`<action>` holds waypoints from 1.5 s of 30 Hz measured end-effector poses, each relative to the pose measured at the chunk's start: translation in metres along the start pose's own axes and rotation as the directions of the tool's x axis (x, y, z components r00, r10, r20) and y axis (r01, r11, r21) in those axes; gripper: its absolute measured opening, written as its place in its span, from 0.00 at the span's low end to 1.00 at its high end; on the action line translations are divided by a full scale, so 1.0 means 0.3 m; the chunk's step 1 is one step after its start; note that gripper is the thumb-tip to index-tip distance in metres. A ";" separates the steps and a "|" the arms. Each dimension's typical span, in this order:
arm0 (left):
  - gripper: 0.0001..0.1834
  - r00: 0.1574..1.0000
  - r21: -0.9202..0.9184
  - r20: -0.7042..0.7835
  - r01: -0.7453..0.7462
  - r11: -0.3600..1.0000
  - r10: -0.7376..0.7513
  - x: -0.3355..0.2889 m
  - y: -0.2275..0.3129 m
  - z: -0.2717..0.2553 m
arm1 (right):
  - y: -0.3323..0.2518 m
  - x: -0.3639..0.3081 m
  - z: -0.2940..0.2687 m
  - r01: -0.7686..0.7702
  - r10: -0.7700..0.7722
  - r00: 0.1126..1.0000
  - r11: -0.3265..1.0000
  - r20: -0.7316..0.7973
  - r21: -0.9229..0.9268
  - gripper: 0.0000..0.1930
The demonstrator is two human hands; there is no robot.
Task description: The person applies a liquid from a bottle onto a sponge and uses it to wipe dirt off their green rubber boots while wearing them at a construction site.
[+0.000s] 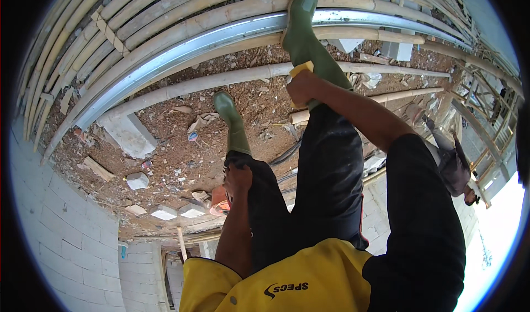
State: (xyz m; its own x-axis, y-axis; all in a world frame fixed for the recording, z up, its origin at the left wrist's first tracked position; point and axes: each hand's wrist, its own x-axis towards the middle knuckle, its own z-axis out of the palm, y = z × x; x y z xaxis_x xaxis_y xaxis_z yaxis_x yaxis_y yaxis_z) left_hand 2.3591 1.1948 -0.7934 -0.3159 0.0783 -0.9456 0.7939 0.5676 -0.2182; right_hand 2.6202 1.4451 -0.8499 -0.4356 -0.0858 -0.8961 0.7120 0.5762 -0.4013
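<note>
My right hand [302,89] is closed around a yellow, sponge-like piece [301,68] whose ends stick out of the fist. It is beside the top of my right green rubber boot [317,49], just above the knee of the black trousers [329,163]. That boot's toe is up on the bamboo poles. Down on the left, my left hand [238,179] is closed on the dark cloth of the left trouser leg, near the top of the left green boot [234,125]. The left boot is over rubble-strewn soil.
Long bamboo poles [215,22] and a shiny metal channel [165,52] run across the far side. Pale blocks [130,136] lie on the littered soil [176,130]. A block wall [66,234] rises at left. Another person [455,165] is at right, near bamboo framing.
</note>
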 end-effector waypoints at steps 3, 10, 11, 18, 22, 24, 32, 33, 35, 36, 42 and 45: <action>0.34 1.000 0.024 0.001 -0.011 1.000 0.011 -0.012 0.005 -0.027 | -0.078 -0.057 -0.065 0.257 -0.139 0.945 0.876 -0.296 0.408 0.18; 0.32 0.997 0.111 -0.009 -0.077 0.991 0.079 -0.032 0.061 -0.031 | 0.633 -0.195 -0.167 0.598 0.811 -0.032 0.484 -0.584 0.639 0.09; 0.32 0.995 0.138 -0.017 -0.092 0.986 0.095 -0.021 0.085 -0.017 | 0.621 -0.119 -0.120 0.495 0.835 -0.021 0.487 -0.550 0.720 0.14; 0.31 0.999 0.266 -0.046 -0.002 0.964 0.015 -0.001 -0.002 -0.097 | -0.030 -0.160 0.050 0.638 0.695 0.556 -0.007 -0.455 0.770 0.11; 0.31 0.997 0.326 -0.043 -0.040 0.945 0.057 0.003 0.029 -0.088 | -0.135 -0.399 0.194 0.855 0.712 0.297 0.098 -0.636 0.509 0.08; 0.30 0.998 0.353 -0.007 -0.062 0.934 0.069 0.000 0.082 -0.087 | -0.003 -0.441 0.226 0.925 0.879 0.149 0.038 -0.453 0.377 0.09; 0.29 0.996 0.373 0.039 -0.087 0.924 0.078 0.007 0.060 -0.089 | -0.246 -0.221 0.483 0.905 0.904 0.242 -0.080 -0.351 0.419 0.14; 0.29 0.995 0.412 0.043 -0.102 0.906 0.093 0.018 0.055 -0.095 | -0.277 -0.247 0.529 0.919 0.898 0.336 -0.248 -0.284 0.305 0.12; 0.29 0.994 0.443 0.019 -0.104 0.891 0.107 0.041 0.067 -0.114 | -0.217 -0.259 0.502 0.900 0.898 0.433 -0.424 -0.078 0.103 0.10; 0.28 0.996 0.462 0.014 -0.087 0.883 0.091 0.036 0.057 -0.125 | -0.141 -0.261 0.436 0.894 0.892 0.443 -0.447 0.095 0.029 0.10; 0.26 0.967 0.488 0.098 -0.251 0.836 0.234 -0.019 0.140 0.020 | 0.394 0.224 0.488 0.795 0.957 0.131 0.056 -0.260 0.605 0.14; 0.26 0.964 0.462 0.111 -0.266 0.846 0.243 -0.009 0.133 0.015 | 0.293 0.294 0.661 0.873 0.979 0.140 -0.050 -0.151 0.485 0.15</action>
State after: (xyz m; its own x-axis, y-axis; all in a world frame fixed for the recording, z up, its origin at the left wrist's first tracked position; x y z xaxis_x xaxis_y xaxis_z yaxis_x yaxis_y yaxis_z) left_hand 2.3940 1.2134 -0.8007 -0.0538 0.1224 -0.9910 0.9958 0.0806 -0.0441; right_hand 2.7537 1.3271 -1.0017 0.5524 0.6750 -0.4891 -0.1481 -0.4980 -0.8545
